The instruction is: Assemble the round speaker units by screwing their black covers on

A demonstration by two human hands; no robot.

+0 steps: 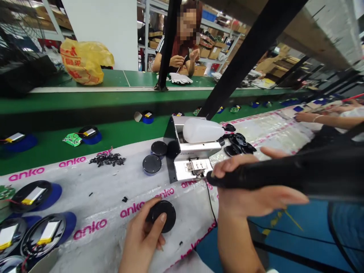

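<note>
My left hand point(146, 231) grips a round black plastic cover point(165, 217) by its edge, thumb on top, low over the plastic-covered bench. My right hand point(241, 193) is wrapped round a long black electric screwdriver point(273, 172), whose body hides part of the fingers. The driver's nose is at the front of a silver screw feeder point(193, 163), by its small metal rail. A white plastic bottle point(203, 131) lies on top of the feeder. Two black round units point(151, 164) stand left of it, and several black covers point(239, 144) are heaped behind it.
Blue round housings with batteries point(45, 237) crowd the lower left. Small black parts point(108, 159) lie in a pile on the printed sheet. A green conveyor point(119, 134) carries more housings and circuit boards. A black post point(250, 53) slants across; a co-worker point(179, 57) sits opposite.
</note>
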